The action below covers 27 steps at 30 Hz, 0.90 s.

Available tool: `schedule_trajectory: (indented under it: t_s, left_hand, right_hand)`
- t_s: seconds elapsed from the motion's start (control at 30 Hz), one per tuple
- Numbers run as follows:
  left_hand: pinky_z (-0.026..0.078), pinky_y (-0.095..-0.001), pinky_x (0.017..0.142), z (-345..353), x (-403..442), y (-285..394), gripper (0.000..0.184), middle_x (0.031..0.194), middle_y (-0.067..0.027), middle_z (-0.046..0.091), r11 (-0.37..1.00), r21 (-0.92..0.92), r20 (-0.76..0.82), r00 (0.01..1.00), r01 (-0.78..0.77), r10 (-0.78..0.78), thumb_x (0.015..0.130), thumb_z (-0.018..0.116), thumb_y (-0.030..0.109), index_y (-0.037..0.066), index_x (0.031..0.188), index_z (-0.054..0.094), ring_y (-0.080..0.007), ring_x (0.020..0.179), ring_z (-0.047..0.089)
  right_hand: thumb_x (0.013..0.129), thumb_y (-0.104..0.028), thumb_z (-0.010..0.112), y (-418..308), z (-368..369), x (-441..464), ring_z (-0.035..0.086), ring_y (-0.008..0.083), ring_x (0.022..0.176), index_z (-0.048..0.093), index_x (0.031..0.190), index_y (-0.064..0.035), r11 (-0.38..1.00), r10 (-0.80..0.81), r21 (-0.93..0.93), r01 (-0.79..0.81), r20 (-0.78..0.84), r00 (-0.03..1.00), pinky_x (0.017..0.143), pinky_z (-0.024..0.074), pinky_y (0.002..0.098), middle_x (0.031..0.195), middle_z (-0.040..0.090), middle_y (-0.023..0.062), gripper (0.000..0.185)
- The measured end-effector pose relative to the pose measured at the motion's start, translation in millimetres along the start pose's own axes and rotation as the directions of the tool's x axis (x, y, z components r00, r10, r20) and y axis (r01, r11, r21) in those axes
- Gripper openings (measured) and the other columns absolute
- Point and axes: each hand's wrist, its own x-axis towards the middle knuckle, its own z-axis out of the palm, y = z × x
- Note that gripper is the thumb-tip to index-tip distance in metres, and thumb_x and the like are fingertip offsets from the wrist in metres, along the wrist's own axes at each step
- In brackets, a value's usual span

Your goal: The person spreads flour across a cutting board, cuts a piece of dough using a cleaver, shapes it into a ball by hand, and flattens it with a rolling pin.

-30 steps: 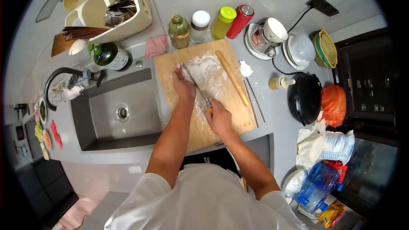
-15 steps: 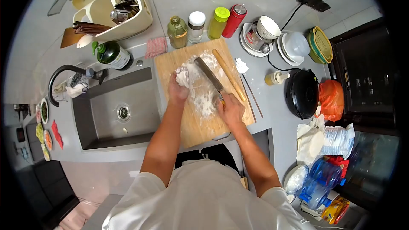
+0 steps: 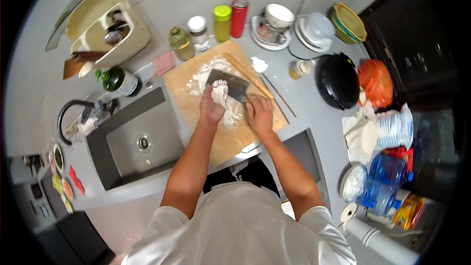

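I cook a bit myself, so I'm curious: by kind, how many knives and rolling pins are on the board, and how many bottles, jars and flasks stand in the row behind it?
Knife: 1
Rolling pin: 1
Bottles: 2, a green bottle and a lime-lidded bottle
White-lidded jar: 1
Red flask: 1
Total: 6

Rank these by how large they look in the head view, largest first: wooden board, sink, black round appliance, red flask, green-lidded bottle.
1. Wooden board
2. Sink
3. Black round appliance
Unranked, smallest: red flask and green-lidded bottle; they look too alike to separate.
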Motion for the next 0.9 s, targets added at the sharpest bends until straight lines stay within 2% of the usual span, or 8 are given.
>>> schedule_trajectory:
  t_s: [0.07,0.13,0.17,0.3,0.5,0.67,0.8,0.9]
  left_hand:
    - [0.056,-0.0400,0.104,26,-2,-31,0.031,0.121,-0.0103,0.075,0.996,0.076,0.001,0.999,0.048,-0.048,0.113,0.047,0.028,0.006,0.121,0.068,-0.0276,0.111,0.071]
    - [0.056,-0.0397,0.103,50,1,-71,0.030,0.119,-0.0097,0.075,0.983,0.152,0.063,0.991,0.106,-0.117,0.112,0.049,0.028,0.007,0.120,0.067,-0.0273,0.110,0.071]
    - [0.056,-0.0398,0.103,61,3,-93,0.029,0.119,-0.0101,0.075,0.972,0.188,0.117,0.980,0.138,-0.162,0.112,0.049,0.027,0.006,0.120,0.067,-0.0274,0.110,0.071]
    - [0.056,-0.0413,0.106,105,7,-196,0.032,0.124,-0.0141,0.074,0.904,0.257,0.220,0.891,0.341,-0.398,0.110,0.048,0.024,0.002,0.124,0.066,-0.0290,0.113,0.070]
    - [0.052,-0.0449,0.114,181,-33,-394,0.039,0.129,-0.0148,0.073,0.808,0.317,0.087,0.832,0.498,-0.547,0.113,0.038,0.024,0.000,0.127,0.065,-0.0317,0.124,0.068]
    - [0.053,-0.0428,0.110,204,-40,-574,0.034,0.124,-0.0159,0.073,0.698,0.378,0.262,0.653,0.608,-0.711,0.112,0.044,0.024,-0.001,0.122,0.065,-0.0315,0.116,0.069]
    - [0.054,-0.0424,0.108,246,-73,-686,0.036,0.122,-0.0162,0.074,0.649,0.362,0.207,0.621,0.669,-0.756,0.113,0.040,0.023,-0.001,0.119,0.065,-0.0309,0.115,0.069]
    - [0.056,-0.0423,0.105,282,-81,-752,0.037,0.119,-0.0150,0.074,0.628,0.403,0.233,0.588,0.666,-0.774,0.113,0.036,0.023,0.000,0.117,0.065,-0.0311,0.111,0.070]
  right_hand:
    - [0.103,-0.016,0.065,1,-23,-2,0.066,0.0359,0.114,0.071,0.130,-0.0042,0.958,0.233,0.174,-0.228,-0.011,0.972,0.103,0.0506,0.0450,0.123,0.070,0.0171,0.030]
    - [0.105,-0.014,0.062,8,-54,0,0.068,0.0353,0.113,0.069,0.132,-0.0024,0.808,0.461,0.412,-0.421,0.001,0.887,0.102,0.0525,0.0417,0.126,0.070,0.0195,0.030]
    - [0.107,-0.012,0.059,14,-72,0,0.072,0.0294,0.111,0.068,0.135,-0.0010,0.773,0.538,0.397,-0.494,0.001,0.843,0.099,0.0543,0.0358,0.127,0.072,0.0191,0.031]
    - [0.108,-0.008,0.059,69,-138,-8,0.069,0.0175,0.120,0.066,0.139,0.0017,0.580,0.722,0.593,-0.558,-0.058,0.689,0.105,0.0513,0.0295,0.130,0.074,0.0112,0.034]
    - [0.106,-0.002,0.057,163,-278,-51,0.070,0.0157,0.114,0.066,0.139,0.0017,0.569,0.794,0.664,-0.486,-0.289,0.536,0.103,0.0523,0.0284,0.125,0.075,0.0109,0.034]
    - [0.103,-0.002,0.059,256,-387,-96,0.074,0.0192,0.110,0.069,0.134,0.0020,0.627,0.770,0.659,-0.415,-0.445,0.457,0.100,0.0554,0.0306,0.121,0.078,0.0161,0.033]
    - [0.101,-0.003,0.062,313,-500,-111,0.076,0.0206,0.103,0.073,0.128,-0.0007,0.649,0.753,0.491,-0.581,-0.524,0.399,0.093,0.0567,0.0315,0.111,0.079,0.0161,0.029]
    - [0.098,-0.002,0.061,362,-575,-109,0.076,0.0300,0.103,0.074,0.125,-0.0016,0.710,0.655,0.306,-0.634,-0.615,0.438,0.093,0.0573,0.0377,0.112,0.078,0.0199,0.029]
